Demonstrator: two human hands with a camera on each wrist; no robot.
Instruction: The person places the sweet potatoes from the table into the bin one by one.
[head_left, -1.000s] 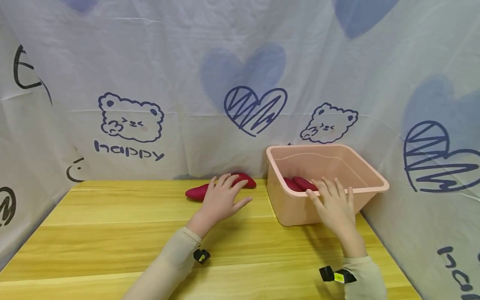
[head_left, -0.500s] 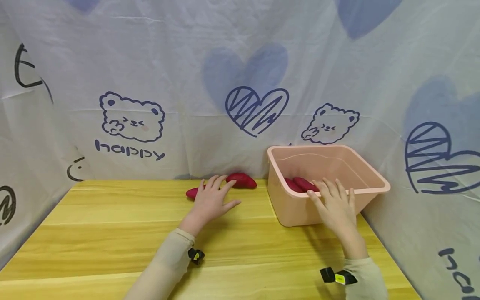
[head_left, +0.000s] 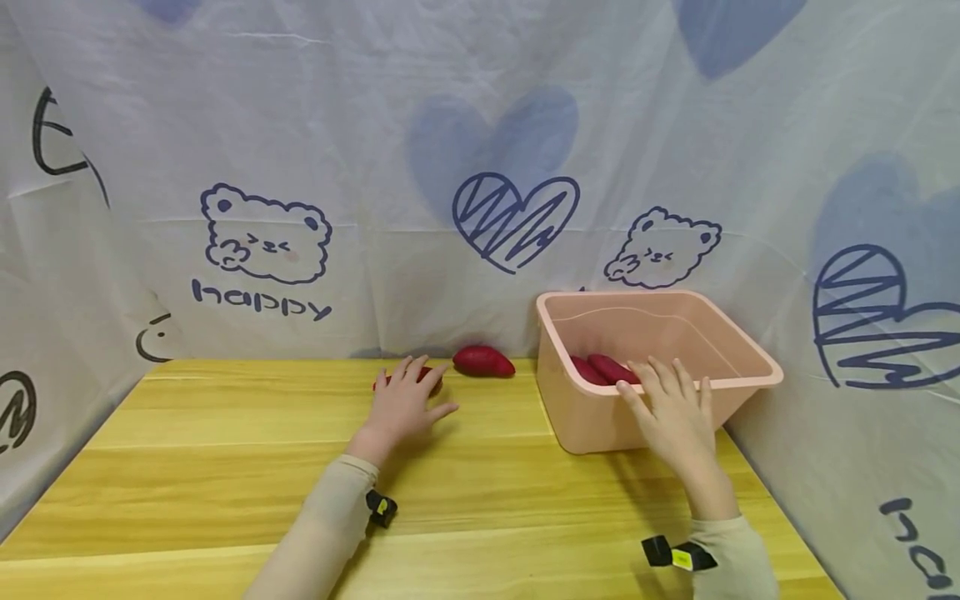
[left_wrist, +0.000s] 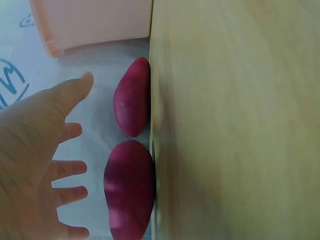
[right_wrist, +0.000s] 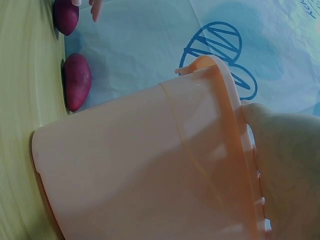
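Observation:
My left hand hovers with spread, straight fingers over a purple-red sweet potato near the table's back edge. In the left wrist view a gap shows between the fingers and it. The head view has the hand covering most of that one. Just to its right lies a second sweet potato, bare of any hand. My right hand is at the front rim of a pink plastic bin, fingers extended over the rim. Inside the bin are sweet potatoes, partly hidden by the front wall.
The wooden table ends against a pale printed cloth at the back. Another stretch of the cloth hangs close along the right side, near the bin. A black wrist camera sits on the left sleeve.
My left hand has moved left, off the right-hand sweet potato and over the left one, which has stayed in place. The right hand and bin look unchanged.

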